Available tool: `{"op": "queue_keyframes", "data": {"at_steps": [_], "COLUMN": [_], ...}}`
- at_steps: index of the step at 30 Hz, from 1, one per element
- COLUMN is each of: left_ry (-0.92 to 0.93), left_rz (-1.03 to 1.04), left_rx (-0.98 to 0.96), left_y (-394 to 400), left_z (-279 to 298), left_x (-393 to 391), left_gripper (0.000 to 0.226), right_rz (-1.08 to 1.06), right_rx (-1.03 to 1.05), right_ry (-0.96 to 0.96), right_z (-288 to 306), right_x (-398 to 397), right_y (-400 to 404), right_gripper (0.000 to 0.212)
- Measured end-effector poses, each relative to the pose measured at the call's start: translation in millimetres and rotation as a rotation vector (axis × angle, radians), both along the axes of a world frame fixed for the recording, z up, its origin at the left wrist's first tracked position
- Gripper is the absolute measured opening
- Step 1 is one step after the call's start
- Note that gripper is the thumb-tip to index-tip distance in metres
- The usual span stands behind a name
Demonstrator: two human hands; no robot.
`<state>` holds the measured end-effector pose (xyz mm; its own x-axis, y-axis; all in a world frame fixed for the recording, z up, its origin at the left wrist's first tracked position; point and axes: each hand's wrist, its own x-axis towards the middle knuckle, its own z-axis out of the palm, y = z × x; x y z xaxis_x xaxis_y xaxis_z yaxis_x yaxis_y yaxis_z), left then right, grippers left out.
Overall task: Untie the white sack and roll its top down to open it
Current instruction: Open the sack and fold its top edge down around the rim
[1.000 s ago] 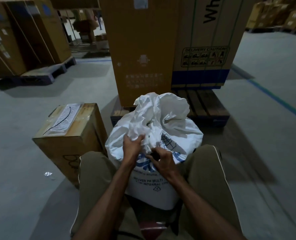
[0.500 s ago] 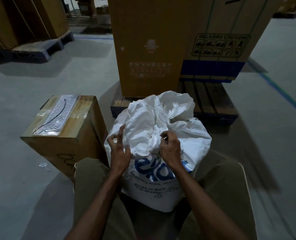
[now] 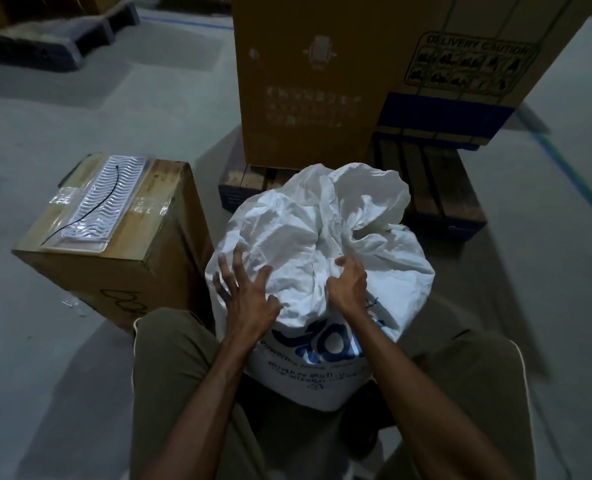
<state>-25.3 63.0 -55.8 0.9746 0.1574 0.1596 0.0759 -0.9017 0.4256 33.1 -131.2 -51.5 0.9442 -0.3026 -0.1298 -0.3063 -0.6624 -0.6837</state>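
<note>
A full white sack (image 3: 388, 258) with blue lettering stands on the floor between my knees. Its crumpled top is bunched and leans away from me. My left hand (image 3: 246, 296) lies on the near left shoulder of the sack with its fingers spread. My right hand (image 3: 348, 284) pinches the gathered fabric at the neck, thumb and fingers curled into the folds. A thin dark tie end (image 3: 372, 303) sticks out just beside my right wrist.
A cardboard box (image 3: 163, 244) with a white ribbed tray (image 3: 105, 199) and a black cable tie on top stands left of the sack. Tall cartons (image 3: 308, 81) on a wooden pallet (image 3: 439, 195) rise right behind it. Grey floor lies to both sides.
My left hand opened and spread on the sack's left side. My right hand rose from the sack's front to the gathered neck. The camera tilted down and closer.
</note>
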Motion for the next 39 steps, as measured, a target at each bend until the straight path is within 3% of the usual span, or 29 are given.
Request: {"op": "queue_keyframes", "data": {"at_steps": [3, 7, 9, 12, 17, 22, 24, 28, 32, 34, 36, 39], "left_ry": [-0.134, -0.31, -0.262, -0.158, -0.09, 0.057, 0.076, 0.11, 0.14, 0.168, 0.198, 0.222], "left_rz": [-0.032, -0.195, -0.311, -0.413, -0.45, -0.345, -0.344, -0.289, -0.246, -0.232, -0.227, -0.247], "left_rx": [-0.018, -0.166, -0.299, -0.257, -0.145, -0.046, -0.049, -0.146, -0.31, -0.372, -0.413, -0.389], "left_y": [-6.7, -17.1, -29.2, -42.2, -32.9, -30.9, -28.6, -26.7, -24.7, -22.7, -20.5, -19.3], "left_z": [1.3, -4.6, -9.0, -12.1, -7.9, -3.0, -3.8, 0.2, 3.7, 4.1, 3.7, 0.0], "left_x": [0.0, 1.5, -3.2, -16.2, -25.8, -37.9, -39.2, -40.3, -38.6, -37.3, -36.3, -34.7], "left_gripper": [0.062, 0.046, 0.035, 0.03, 0.043, 0.06, 0.059, 0.059, 0.059, 0.055, 0.054, 0.049], "right_rz": [-0.034, -0.037, -0.044, -0.053, -0.077, -0.029, 0.045, 0.221, 0.531, 0.629, 0.701, 0.832], "right_rx": [-0.004, -0.016, 0.003, 0.069, 0.16, 0.222, 0.124, -0.441, -0.829, -0.96, -1.064, -1.099], "right_ry": [-0.049, -0.162, -0.176, -0.234, -0.258, -0.226, -0.256, -0.349, -0.324, -0.332, -0.409, -0.456], "right_z": [-8.3, -17.1, -21.5, -29.2, -28.9, -19.2, -16.6, -5.0, 2.5, 6.5, 13.3, 15.0], "right_x": [-20.7, -48.5, -60.7, -77.9, -97.9, -110.1, -110.6, -97.7, -63.2, -45.5, -32.2, -22.3], "right_y": [2.5, 7.7, 12.6, 16.2, 14.9, 14.5, 12.0, -2.8, -26.0, -34.5, -37.2, -40.5], "right_gripper": [0.039, 0.035, 0.033, 0.022, 0.013, 0.009, 0.018, 0.049, 0.071, 0.061, 0.034, 0.009]}}
